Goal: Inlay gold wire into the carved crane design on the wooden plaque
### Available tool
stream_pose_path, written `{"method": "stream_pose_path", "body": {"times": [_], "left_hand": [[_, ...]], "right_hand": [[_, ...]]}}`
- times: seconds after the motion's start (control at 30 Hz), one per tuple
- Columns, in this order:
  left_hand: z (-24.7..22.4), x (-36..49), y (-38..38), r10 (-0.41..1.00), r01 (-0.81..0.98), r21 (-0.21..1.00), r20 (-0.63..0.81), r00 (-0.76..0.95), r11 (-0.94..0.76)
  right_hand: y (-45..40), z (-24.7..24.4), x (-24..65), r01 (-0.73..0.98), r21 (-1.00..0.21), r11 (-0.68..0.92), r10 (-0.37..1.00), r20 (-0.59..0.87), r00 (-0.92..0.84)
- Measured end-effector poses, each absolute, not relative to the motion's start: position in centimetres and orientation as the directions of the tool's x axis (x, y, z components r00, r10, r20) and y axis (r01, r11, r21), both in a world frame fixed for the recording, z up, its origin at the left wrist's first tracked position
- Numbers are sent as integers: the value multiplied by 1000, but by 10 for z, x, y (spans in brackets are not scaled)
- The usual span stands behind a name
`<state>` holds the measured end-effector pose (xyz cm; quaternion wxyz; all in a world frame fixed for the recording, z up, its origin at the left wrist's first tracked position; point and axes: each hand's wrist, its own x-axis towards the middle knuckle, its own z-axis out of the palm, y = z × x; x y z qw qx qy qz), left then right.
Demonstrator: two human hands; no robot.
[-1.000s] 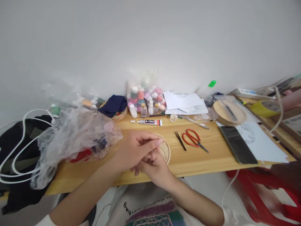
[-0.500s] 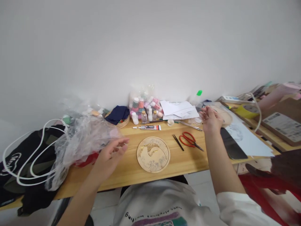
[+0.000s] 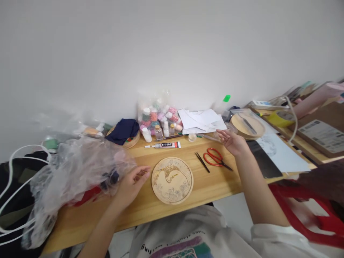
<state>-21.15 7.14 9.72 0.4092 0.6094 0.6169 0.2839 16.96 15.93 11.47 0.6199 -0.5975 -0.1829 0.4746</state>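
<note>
A round wooden disc with a gold bird and line-drawn waves lies on the wooden table. Left of it, my left hand hovers with fingers loosely curled and apart, holding nothing. My right hand is raised above the red-handled scissors, palm partly up, fingers apart and nothing in them. Black tweezers lie between the disc and the scissors. Behind the disc rests a B-7000 glue tube.
Crumpled plastic bags fill the left side. Small bottles, a bag of coloured jars and white papers line the wall. A black phone, a round hoop and a cardboard box are at the right.
My right hand has moved left and slightly down, off the round hoop it partly covered. My left hand is slightly nearer the disc. The camera view has shifted a little.
</note>
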Motion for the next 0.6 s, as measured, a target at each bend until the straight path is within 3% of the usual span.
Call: {"method": "stream_pose_path", "body": {"times": [0.1, 0.2, 0.37, 0.4, 0.47, 0.6], "left_hand": [[88, -210, 85, 983, 523, 849, -147, 106, 70], [84, -202, 105, 983, 569, 819, -36, 180, -74], [72, -185, 140, 973, 558, 808, 77, 220, -190], [69, -182, 144, 970, 552, 806, 109, 218, -214], [61, -179, 148, 963, 534, 804, 173, 209, -260], [53, -180, 146, 944, 504, 798, 258, 207, -329]], "right_hand": [[131, 118, 180, -295, -912, -285, 822, -390, 414], [107, 116, 183, -158, -909, -385, 821, -416, 391], [81, 112, 154, 161, -901, -402, 857, -309, 412], [80, 112, 144, 398, -835, -381, 900, -236, 367], [80, 111, 124, 787, -552, -275, 961, -129, 245], [88, 103, 98, 922, -324, -214, 976, -115, 186]]}}
